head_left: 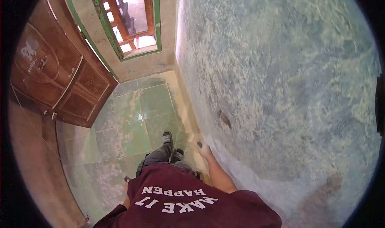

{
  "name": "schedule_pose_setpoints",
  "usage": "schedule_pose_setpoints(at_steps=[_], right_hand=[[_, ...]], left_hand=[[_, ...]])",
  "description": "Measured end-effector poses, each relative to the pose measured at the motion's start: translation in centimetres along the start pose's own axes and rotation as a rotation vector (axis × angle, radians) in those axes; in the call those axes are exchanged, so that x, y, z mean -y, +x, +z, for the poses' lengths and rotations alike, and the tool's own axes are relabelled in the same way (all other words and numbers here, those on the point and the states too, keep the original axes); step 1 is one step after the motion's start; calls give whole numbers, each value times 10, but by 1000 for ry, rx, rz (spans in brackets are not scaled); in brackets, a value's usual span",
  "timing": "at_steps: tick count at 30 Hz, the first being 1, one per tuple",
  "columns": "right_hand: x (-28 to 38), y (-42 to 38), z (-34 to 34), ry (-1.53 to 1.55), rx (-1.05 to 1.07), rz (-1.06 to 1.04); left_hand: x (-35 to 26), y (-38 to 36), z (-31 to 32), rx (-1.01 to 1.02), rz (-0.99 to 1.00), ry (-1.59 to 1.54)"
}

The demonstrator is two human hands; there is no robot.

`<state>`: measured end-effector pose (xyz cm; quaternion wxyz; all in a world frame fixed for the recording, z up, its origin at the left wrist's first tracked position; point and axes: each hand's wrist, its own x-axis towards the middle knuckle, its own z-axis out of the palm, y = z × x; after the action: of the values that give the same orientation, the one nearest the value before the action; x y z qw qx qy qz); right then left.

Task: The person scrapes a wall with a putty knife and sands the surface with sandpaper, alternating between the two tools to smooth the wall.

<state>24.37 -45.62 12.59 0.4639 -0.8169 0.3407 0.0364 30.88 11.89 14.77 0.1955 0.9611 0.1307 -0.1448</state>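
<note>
My right hand (pixel 204 150) is low beside the blue-grey wall (pixel 272 75), closed round a tool of which only a dark, rounded handle end (pixel 199 144) shows. The rest of that tool is hidden by the hand. Next to the hand, the lower wall has a paler, smoother band (pixel 236 164). At my left side, my left hand (pixel 128 185) is mostly covered by my maroon shirt (pixel 172 192). A small dark tip (pixel 127 179) sticks out at its fingers; what it belongs to cannot be made out.
Green floor tiles (pixel 136 135), smeared with pale dust, stretch ahead. A brown wooden door (pixel 76 87) stands at the left. Beyond is a green-framed window (pixel 158 23). A yellowish strip (pixel 182 107) runs along the wall's foot. The wall has a dark gouge (pixel 224 119).
</note>
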Motion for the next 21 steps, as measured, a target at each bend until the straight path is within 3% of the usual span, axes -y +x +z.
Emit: schedule_pose_setpoints(at_steps=[1, 3, 4, 7, 10, 14, 16, 17, 18, 20, 21], right_hand=[[-28, -33, 23, 82, -106, -96], [-143, -103, 75, -130, 278, 320], [-126, -144, 59, -294, 548, 451], [-102, -232, 56, 204, 301, 729], [-84, -283, 47, 512, 46, 840], [-141, -312, 75, 577, -291, 868], [-99, -310, 77, 590, -365, 891], [-81, -302, 81, 577, -369, 941], [-63, -286, 97, 356, -561, 747], [-30, -251, 128, 266, -659, 721], [-9, -232, 139, 413, -568, 886]], left_hand=[[-10, 9, -3, -26, 42, -3], [-34, 37, -18, -58, 93, -29], [-43, 58, -27, -58, 114, -52], [-85, 123, -54, -56, 181, -132], [-131, 174, -66, -63, 225, -191], [-187, 246, -30, 60, 420, -65], [-209, 295, 20, 199, 435, -232], [-239, 283, 8, 229, 499, -313], [-287, 241, -15, 264, 563, -394], [-326, 228, -24, 406, 698, -458], [-341, 220, -40, 463, 878, -447]])
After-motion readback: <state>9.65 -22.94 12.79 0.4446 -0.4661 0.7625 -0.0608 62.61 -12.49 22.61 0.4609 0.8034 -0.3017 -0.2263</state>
